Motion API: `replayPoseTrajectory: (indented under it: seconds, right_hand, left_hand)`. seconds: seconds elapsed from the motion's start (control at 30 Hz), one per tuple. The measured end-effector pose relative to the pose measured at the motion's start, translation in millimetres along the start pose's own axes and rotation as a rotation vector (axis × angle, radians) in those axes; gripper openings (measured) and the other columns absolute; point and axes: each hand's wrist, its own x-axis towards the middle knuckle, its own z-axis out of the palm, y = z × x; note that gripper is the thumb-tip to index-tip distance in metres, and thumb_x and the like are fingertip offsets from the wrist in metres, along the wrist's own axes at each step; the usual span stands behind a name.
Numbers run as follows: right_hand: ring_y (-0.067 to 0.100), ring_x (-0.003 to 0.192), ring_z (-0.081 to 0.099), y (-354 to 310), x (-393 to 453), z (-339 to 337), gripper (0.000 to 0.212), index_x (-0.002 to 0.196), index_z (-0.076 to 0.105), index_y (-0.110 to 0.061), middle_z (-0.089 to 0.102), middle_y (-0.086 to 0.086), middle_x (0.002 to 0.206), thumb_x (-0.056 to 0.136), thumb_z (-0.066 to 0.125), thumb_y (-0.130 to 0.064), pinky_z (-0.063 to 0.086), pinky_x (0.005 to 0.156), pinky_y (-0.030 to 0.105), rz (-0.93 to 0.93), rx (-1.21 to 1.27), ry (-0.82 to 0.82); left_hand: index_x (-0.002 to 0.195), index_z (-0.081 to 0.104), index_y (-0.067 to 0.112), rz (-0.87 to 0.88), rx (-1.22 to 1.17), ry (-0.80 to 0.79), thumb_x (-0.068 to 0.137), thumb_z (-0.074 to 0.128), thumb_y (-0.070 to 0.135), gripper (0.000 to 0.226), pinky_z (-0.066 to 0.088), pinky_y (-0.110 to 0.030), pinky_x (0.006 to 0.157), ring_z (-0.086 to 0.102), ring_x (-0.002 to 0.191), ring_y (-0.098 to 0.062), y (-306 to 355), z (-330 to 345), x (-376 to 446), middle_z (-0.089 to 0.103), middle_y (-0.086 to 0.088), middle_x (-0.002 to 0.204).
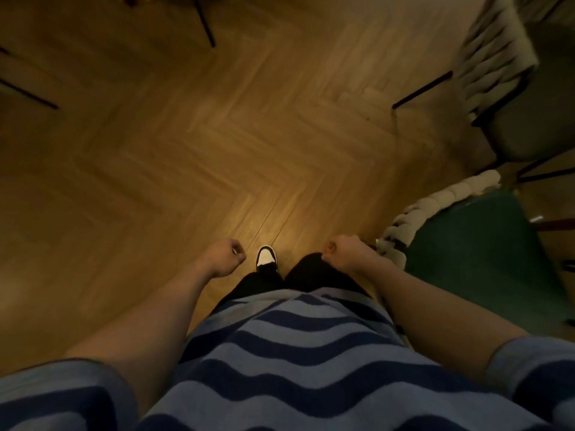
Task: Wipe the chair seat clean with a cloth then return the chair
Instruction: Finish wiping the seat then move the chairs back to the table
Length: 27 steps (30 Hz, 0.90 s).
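Observation:
I look straight down at my body and the floor. My left hand (226,256) and my right hand (343,252) hang in front of my waist, both curled into fists with nothing in them. A chair with a dark green seat (476,250) and a pale woven back (435,209) stands just to the right of my right hand, not touching it. A second chair (510,98) of the same kind stands farther off at the upper right. No cloth is in view.
Wooden herringbone floor (217,135) fills the middle and left. Thin black furniture legs (203,20) cross the top edge and the left edge (28,91). One black-and-white shoe (266,258) shows between my hands.

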Motion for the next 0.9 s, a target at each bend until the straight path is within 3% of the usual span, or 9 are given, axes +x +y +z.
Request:
replayPoseTrajectory:
  seconds: [0.1,0.23,0.37,0.47,0.6,0.77,0.9]
  right_hand:
    - [0.017,0.094,0.061,-5.7,12.4,-24.9,0.018,0.110,0.062,-0.019,0.062,0.000,0.102,0.100,0.061,-0.034,0.055,0.082,0.032,0.046,0.094,0.050]
    - [0.017,0.094,0.062,-1.0,28.8,-66.2,0.016,0.110,0.064,-0.021,0.065,0.000,0.101,0.101,0.058,-0.033,0.055,0.082,0.033,0.066,0.190,0.165]
    - [0.015,0.091,0.064,19.6,47.0,-108.6,0.015,0.109,0.066,-0.020,0.068,0.002,0.101,0.102,0.057,-0.030,0.058,0.087,0.039,0.128,0.355,0.255]
    - [0.013,0.089,0.066,40.6,64.0,-140.1,0.011,0.106,0.066,-0.024,0.068,-0.001,0.099,0.101,0.059,-0.030,0.060,0.084,0.036,0.205,0.472,0.284]
    - [0.017,0.092,0.065,68.7,79.8,-178.3,0.013,0.105,0.067,-0.025,0.067,0.000,0.104,0.098,0.060,-0.034,0.058,0.083,0.036,0.290,0.548,0.287]
    - [0.015,0.094,0.061,101.5,91.1,-217.8,0.016,0.111,0.062,-0.026,0.063,-0.002,0.109,0.099,0.058,-0.036,0.057,0.084,0.036,0.377,0.682,0.341]
    - [0.018,0.098,0.059,125.0,95.8,-249.4,0.022,0.118,0.061,-0.022,0.063,0.002,0.116,0.101,0.057,-0.036,0.050,0.081,0.033,0.439,0.769,0.387]
  left_hand:
    - [0.114,0.063,0.012,0.036,0.116,-0.030,0.097,0.056,0.030,0.026,0.042,-0.026,0.073,0.061,0.097,-0.025,22.9,-45.3,33.7,0.066,-0.011,0.108]
    - [0.114,0.064,0.013,0.100,0.253,-0.067,0.096,0.056,0.031,0.026,0.043,-0.025,0.074,0.057,0.090,-0.021,71.8,-97.2,85.5,0.067,-0.011,0.109]
    - [0.114,0.065,0.011,0.185,0.383,-0.110,0.097,0.056,0.030,0.026,0.045,-0.027,0.076,0.060,0.094,-0.023,142.4,-138.9,138.3,0.067,-0.010,0.108]
    - [0.115,0.065,0.012,0.257,0.463,-0.145,0.098,0.054,0.030,0.027,0.045,-0.027,0.075,0.060,0.095,-0.022,204.7,-164.0,176.0,0.067,-0.008,0.107]
    - [0.107,0.066,0.016,0.364,0.612,-0.178,0.097,0.055,0.029,0.020,0.045,-0.025,0.070,0.060,0.085,-0.018,288.9,-184.3,220.1,0.069,-0.006,0.101]
    - [0.103,0.069,0.015,0.535,0.783,-0.199,0.095,0.057,0.029,0.020,0.046,-0.026,0.074,0.064,0.091,-0.021,393.0,-193.3,260.1,0.070,-0.005,0.099]
    - [0.094,0.071,0.012,0.665,0.899,-0.260,0.095,0.055,0.026,0.021,0.043,-0.025,0.066,0.065,0.084,-0.022,467.6,-190.9,284.9,0.067,-0.003,0.085]
